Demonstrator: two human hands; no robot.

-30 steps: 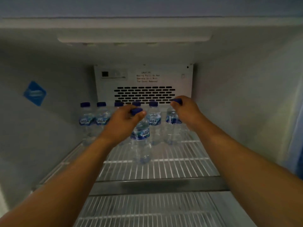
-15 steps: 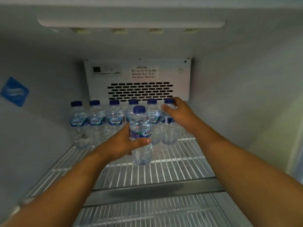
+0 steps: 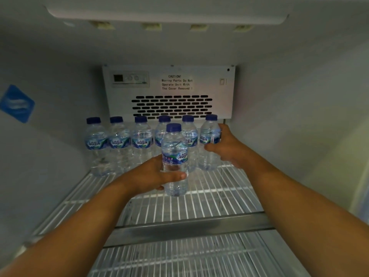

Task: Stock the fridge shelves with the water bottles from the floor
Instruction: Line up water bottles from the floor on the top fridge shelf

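Several clear water bottles (image 3: pixel 117 144) with blue caps and blue labels stand in a row at the back of the white wire fridge shelf (image 3: pixel 209 198). My left hand (image 3: pixel 151 174) grips one bottle (image 3: pixel 175 160) low on its body; it stands upright in front of the row. My right hand (image 3: pixel 227 146) holds the rightmost bottle (image 3: pixel 209 140) of the row at label height, close to the right wall.
The back panel (image 3: pixel 169 90) carries a caution notice and vent slots. A blue sticker (image 3: pixel 17 103) is on the left wall. A metal bar (image 3: pixel 191 226) edges the shelf's front; a lower wire shelf (image 3: pixel 179 256) shows below it.
Both hands have slid down from the caps to the bottle bodies. The right-hand bottle now stands at the row's right end, and the left-hand bottle stays in front of the row.
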